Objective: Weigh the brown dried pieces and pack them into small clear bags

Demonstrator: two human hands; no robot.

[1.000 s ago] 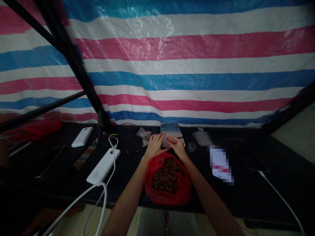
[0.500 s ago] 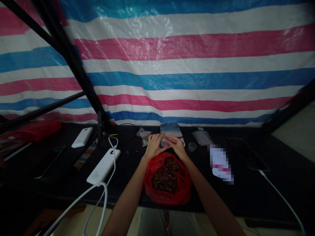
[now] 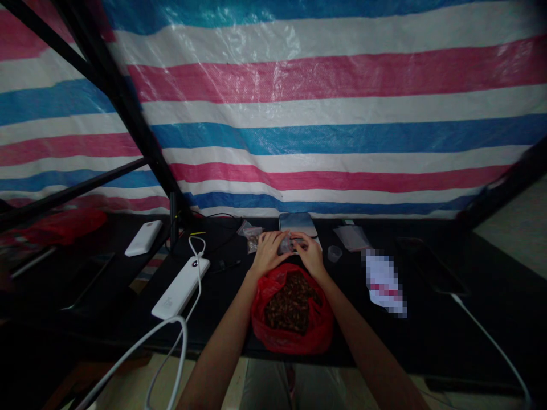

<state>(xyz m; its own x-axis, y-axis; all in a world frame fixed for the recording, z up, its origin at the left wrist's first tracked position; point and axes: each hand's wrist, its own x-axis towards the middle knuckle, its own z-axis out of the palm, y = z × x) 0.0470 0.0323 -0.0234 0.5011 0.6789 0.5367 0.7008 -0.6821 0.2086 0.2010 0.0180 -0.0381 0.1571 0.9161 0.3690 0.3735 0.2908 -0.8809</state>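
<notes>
Between my hands is a small clear plastic bag [image 3: 285, 245], partly hidden by the fingers. My left hand [image 3: 268, 251] grips its left side, fingers curled over it. My right hand [image 3: 310, 253] is closed at its right edge, fingertips pinched together. Just below, between my forearms, sits an open red plastic bag [image 3: 267, 339] full of small brown pieces [image 3: 287, 307]. A filled clear bag [image 3: 252, 242] lies against the left of my left hand. Behind my hands stands a flat device with a shiny blue-grey top [image 3: 298, 224], its near part covered by my fingers.
Right of my hands are a small clear cup [image 3: 334, 253], a stack of flat clear bags [image 3: 352, 238] and a blurred-out white object [image 3: 384, 285]. A dark phone [image 3: 431, 265] is plugged into a white cable [image 3: 491, 336]. Leftward lie two white power banks, one nearer [image 3: 179, 289].
My right hand's fingers have bent in more and shifted slightly right at the small bag's edge. My left hand stays nearly where it was.
</notes>
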